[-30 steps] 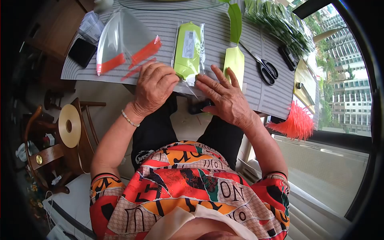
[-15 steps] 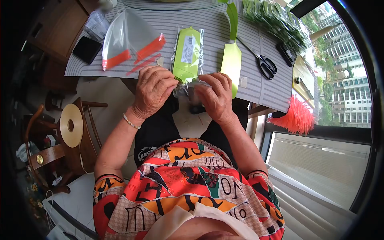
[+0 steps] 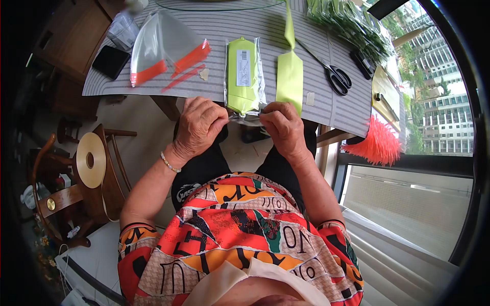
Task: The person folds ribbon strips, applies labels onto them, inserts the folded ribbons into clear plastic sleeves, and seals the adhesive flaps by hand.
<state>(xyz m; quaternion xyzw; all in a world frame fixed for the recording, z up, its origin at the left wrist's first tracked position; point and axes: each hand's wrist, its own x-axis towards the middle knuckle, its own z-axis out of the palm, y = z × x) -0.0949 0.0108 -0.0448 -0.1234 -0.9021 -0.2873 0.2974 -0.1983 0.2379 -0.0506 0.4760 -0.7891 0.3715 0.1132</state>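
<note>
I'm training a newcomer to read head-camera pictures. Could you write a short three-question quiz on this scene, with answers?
1. True or false: the scissors lie on the table, apart from the left hand and the right hand.

2. Multiple choice: which wrist wears the bracelet?
A) Left
B) Right
C) Both

3. Short answer: the hands hold the near end of a clear sleeve. What colour is the packet inside it?

Key: 1. True. 2. A. 3. Yellow-green.
</note>
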